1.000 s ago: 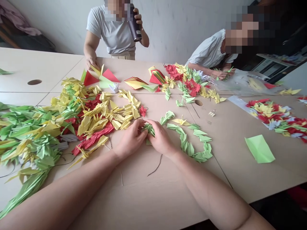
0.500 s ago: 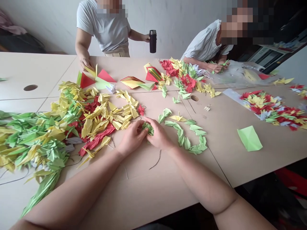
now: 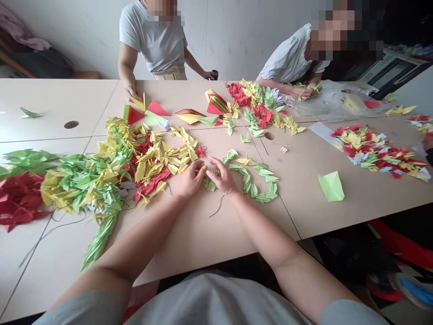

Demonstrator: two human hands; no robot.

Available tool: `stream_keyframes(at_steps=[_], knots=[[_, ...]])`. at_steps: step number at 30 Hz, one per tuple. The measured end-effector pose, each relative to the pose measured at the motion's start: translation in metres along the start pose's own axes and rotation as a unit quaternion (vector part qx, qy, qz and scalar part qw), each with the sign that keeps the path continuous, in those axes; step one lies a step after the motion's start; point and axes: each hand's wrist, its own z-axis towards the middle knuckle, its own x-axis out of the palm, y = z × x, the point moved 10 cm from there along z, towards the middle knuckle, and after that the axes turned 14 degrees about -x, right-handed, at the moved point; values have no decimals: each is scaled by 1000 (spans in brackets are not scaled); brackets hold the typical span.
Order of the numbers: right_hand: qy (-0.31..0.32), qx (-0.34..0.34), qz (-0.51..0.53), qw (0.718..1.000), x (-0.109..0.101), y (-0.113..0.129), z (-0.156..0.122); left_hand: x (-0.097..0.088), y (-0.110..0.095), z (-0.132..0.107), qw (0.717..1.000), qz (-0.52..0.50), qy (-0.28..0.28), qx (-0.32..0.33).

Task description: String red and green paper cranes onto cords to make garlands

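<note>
Near the middle of the table, my left hand (image 3: 191, 179) is loosely curved, with thumb and forefinger apart and nothing visible between them. Facing it, my right hand (image 3: 223, 179) is open, its fingers spread. Between and just under the two hands lies a small bunch of green folded paper pieces (image 3: 209, 183), partly hidden by my fingers. To its right, a curved string of green folded paper pieces (image 3: 265, 196) rests on the table, with a yellow paper crane (image 3: 246, 161) at its upper side. A red folded paper piece (image 3: 200, 151) sits just beyond my left fingertips.
Heaped yellow, green and red paper cranes (image 3: 84, 180) cover the left side. A multicoloured pile (image 3: 379, 151) and a green paper square (image 3: 331, 186) lie right. Across the table, one person holds a dark flask (image 3: 214, 75); another handles green paper beside a plastic bag (image 3: 333, 101).
My hands have loosened from around the green bunch and moved slightly apart. The view has shifted, showing more table on the left. The person opposite has lowered the flask.
</note>
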Motion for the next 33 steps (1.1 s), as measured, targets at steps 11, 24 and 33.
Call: stream_keyframes(at_steps=[11, 24, 33], knots=[[-59, 106, 56, 991, -25, -5, -12, -10, -11, -16, 986, 161, -27, -36], [65, 104, 46, 991, -12, 2, -40, 0, -9, -13, 990, 143, 3, 6], [59, 94, 45, 993, -16, 13, -44, 5, 0, -37, 996, 81, 41, 16]])
